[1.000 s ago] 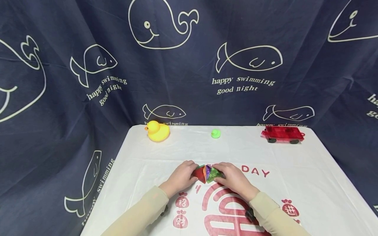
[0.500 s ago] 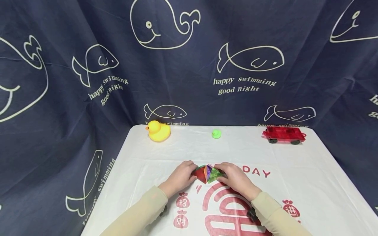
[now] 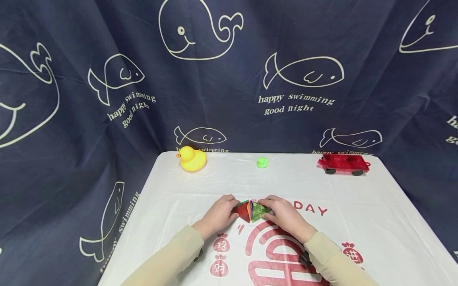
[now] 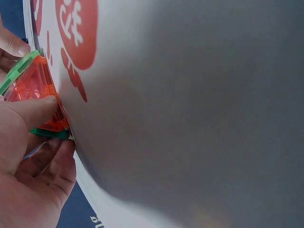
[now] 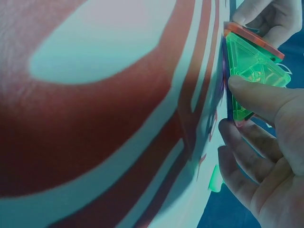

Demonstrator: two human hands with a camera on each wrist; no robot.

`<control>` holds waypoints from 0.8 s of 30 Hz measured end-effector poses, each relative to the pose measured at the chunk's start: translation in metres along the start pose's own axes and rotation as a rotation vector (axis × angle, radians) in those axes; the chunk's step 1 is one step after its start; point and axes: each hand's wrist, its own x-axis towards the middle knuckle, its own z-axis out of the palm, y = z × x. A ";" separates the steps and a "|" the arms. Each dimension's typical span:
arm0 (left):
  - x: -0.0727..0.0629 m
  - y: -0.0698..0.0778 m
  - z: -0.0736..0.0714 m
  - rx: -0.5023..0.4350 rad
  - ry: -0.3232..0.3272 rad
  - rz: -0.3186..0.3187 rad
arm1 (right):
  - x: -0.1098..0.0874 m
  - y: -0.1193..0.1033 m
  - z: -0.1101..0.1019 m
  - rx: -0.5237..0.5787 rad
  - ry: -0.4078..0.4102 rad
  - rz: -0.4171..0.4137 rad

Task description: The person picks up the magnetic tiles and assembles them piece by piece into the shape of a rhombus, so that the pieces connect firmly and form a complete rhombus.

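Near the middle of the table, my left hand pinches a group of translucent magnetic tiles with a red triangular tile facing me. In the left wrist view its thumb presses the red tile, with a green tile under it by the fingers. My right hand pinches a green triangular tile, thumb on its face. The right wrist view shows that green tile with a purple edge along the tabletop. The two groups meet side by side; whether they join I cannot tell.
Along the table's back edge stand a yellow toy duck, a small green duck and a red wheeled toy car base. The white cloth carries red printing. A dark blue curtain hangs behind.
The two tile groups lean closer together, and less of the purple tile shows between them. Both hands stay nearly in place, and the head view has shifted slightly.
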 end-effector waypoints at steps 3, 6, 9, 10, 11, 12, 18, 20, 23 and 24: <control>0.000 0.000 0.000 0.002 -0.003 -0.002 | 0.001 -0.002 -0.002 -0.012 0.003 -0.004; 0.001 0.001 -0.001 0.004 -0.005 -0.004 | 0.002 -0.003 -0.004 -0.003 -0.001 -0.006; 0.001 0.001 -0.001 0.002 -0.004 -0.007 | 0.003 -0.005 -0.005 0.009 -0.008 -0.010; 0.001 0.001 -0.001 0.001 -0.005 -0.008 | 0.003 -0.005 -0.005 0.010 -0.010 -0.013; 0.000 0.001 -0.002 0.001 -0.005 -0.009 | 0.003 -0.005 -0.005 0.011 -0.012 -0.017; 0.000 0.001 -0.002 0.000 -0.005 -0.010 | 0.003 -0.005 -0.005 0.010 -0.012 -0.022; 0.000 0.001 -0.002 -0.002 -0.001 -0.006 | 0.004 -0.008 -0.007 0.002 -0.010 -0.040; 0.000 0.001 -0.002 -0.004 -0.001 -0.005 | 0.004 -0.009 -0.008 0.007 -0.011 -0.036; 0.000 0.001 -0.003 -0.009 -0.006 -0.010 | 0.004 -0.011 -0.009 0.009 -0.011 -0.028; 0.000 0.001 -0.003 -0.011 -0.007 -0.013 | 0.005 -0.012 -0.009 0.007 -0.011 -0.026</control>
